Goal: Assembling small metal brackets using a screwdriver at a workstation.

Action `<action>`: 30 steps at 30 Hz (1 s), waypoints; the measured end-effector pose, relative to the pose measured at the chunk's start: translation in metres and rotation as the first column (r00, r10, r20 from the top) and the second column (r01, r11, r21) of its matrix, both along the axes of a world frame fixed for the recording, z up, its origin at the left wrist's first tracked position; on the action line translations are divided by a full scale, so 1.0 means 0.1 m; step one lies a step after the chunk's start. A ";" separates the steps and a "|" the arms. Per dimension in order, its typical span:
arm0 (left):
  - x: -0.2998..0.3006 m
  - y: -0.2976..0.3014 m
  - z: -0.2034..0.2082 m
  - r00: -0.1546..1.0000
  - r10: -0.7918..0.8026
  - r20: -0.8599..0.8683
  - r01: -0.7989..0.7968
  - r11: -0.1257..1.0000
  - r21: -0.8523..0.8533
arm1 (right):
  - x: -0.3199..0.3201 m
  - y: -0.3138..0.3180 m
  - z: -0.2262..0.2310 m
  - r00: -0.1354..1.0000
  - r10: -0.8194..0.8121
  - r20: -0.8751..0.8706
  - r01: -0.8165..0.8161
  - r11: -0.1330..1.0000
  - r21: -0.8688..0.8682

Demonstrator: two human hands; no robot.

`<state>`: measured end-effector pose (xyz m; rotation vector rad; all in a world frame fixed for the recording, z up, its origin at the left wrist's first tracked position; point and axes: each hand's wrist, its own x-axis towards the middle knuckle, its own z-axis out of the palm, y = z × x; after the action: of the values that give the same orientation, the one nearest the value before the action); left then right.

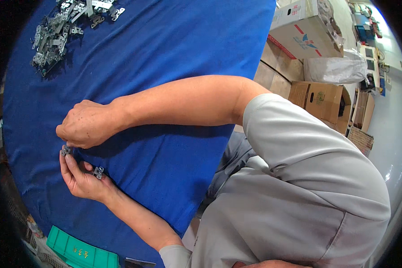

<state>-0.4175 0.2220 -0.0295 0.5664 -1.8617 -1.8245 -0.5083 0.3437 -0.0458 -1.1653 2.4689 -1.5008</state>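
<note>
My left hand [81, 182] is raised over the blue cloth, palm up. A small silver metal clip [66, 151] is pinched at its fingertips. A second metal clip [98, 172] shows beside the palm, by the curled fingers. My right hand [88, 125] is closed just above the left fingertips, close to the pinched clip. Its back is turned up, so whatever its fingers hold is hidden. A loose heap of similar metal clips [53, 42] lies on the cloth at the far left.
The blue cloth [183, 165] covers the table. A green plastic bin [82, 252] stands at the lower left edge. Beyond the table's right edge are a white carton [303, 31], a brown cardboard box [324, 100] and a white sack [335, 67].
</note>
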 end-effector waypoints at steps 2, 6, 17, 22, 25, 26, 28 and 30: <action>-0.01 0.01 0.01 1.000 0.015 0.001 -0.015 0.999 -0.031 | 0.01 0.00 0.01 1.000 0.000 -0.018 0.000 1.000 -0.011; -0.01 0.00 0.00 1.000 0.007 0.014 -0.007 0.999 -0.036 | 0.00 0.00 -0.02 1.000 -0.015 -0.004 0.014 0.999 -0.049; 0.01 -0.02 0.03 1.000 -0.002 0.019 0.002 1.000 -0.009 | 0.01 -0.01 0.00 1.000 0.003 -0.011 -0.003 1.000 0.001; 0.01 -0.01 0.00 1.000 0.009 0.023 -0.009 1.000 -0.022 | 0.00 -0.04 -0.07 1.000 -0.007 0.021 0.008 0.999 -0.051; 0.01 -0.04 0.00 1.000 0.016 0.024 -0.015 0.999 -0.040 | -0.02 -0.08 -0.06 1.000 -0.009 0.008 0.009 1.000 -0.015; 0.00 -0.03 0.00 1.000 0.020 0.024 -0.019 0.999 -0.039 | -0.02 -0.05 -0.05 1.000 -0.012 0.005 0.012 1.000 -0.013; -0.01 0.00 0.01 1.000 0.009 0.020 -0.008 1.000 -0.027 | -0.02 -0.02 -0.04 0.999 -0.012 -0.043 0.011 1.000 -0.017; -0.01 -0.04 0.01 1.000 0.005 0.016 -0.004 1.000 -0.018 | -0.01 -0.03 -0.02 0.999 -0.011 -0.036 0.010 1.000 -0.025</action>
<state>-0.4190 0.2178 -0.0287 0.5803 -1.8837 -1.8038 -0.5094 0.3408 -0.0483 -1.1965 2.4903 -1.5310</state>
